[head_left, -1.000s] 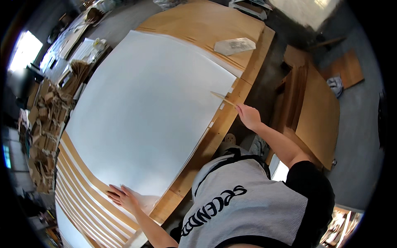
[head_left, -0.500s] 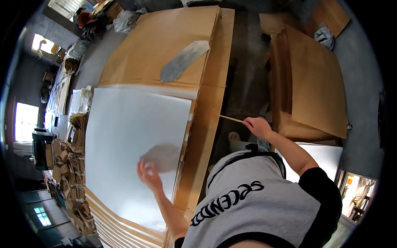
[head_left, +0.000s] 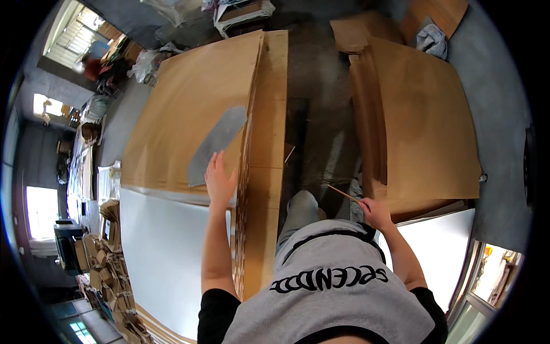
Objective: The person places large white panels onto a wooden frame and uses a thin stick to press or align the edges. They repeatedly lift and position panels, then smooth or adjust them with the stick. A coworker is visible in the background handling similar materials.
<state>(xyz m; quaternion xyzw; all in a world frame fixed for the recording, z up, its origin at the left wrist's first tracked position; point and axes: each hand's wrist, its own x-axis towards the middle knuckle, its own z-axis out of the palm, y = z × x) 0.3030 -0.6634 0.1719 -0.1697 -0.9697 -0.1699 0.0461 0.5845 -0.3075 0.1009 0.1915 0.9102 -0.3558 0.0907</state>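
My left hand [head_left: 220, 179] reaches out with its fingers stretched. Its fingertips overlap the lower part of a flat grey strip with angled ends [head_left: 219, 139]; whether they touch it I cannot tell. That strip lies on a brown cardboard sheet [head_left: 172, 109] at the far part of a large stack. Nearer to me, a smooth white sheet [head_left: 166, 252] covers the stack. My right hand [head_left: 376, 213] is closed around the end of a thin wooden stick [head_left: 342, 192], which points up and left over the gap beside the stack.
A wooden board [head_left: 268, 120] runs along the stack's right side. Across the gap stands another pile of brown cardboard [head_left: 429, 120], with white sheets [head_left: 432, 246] nearer me. Folded cardboard pieces [head_left: 106, 264] are heaped at the left. A grey cloth [head_left: 431, 40] sits at the far right.
My left hand has moved forward from above the white sheet to the grey strip. My right hand still holds the stick, now closer to my body. The view has shifted.
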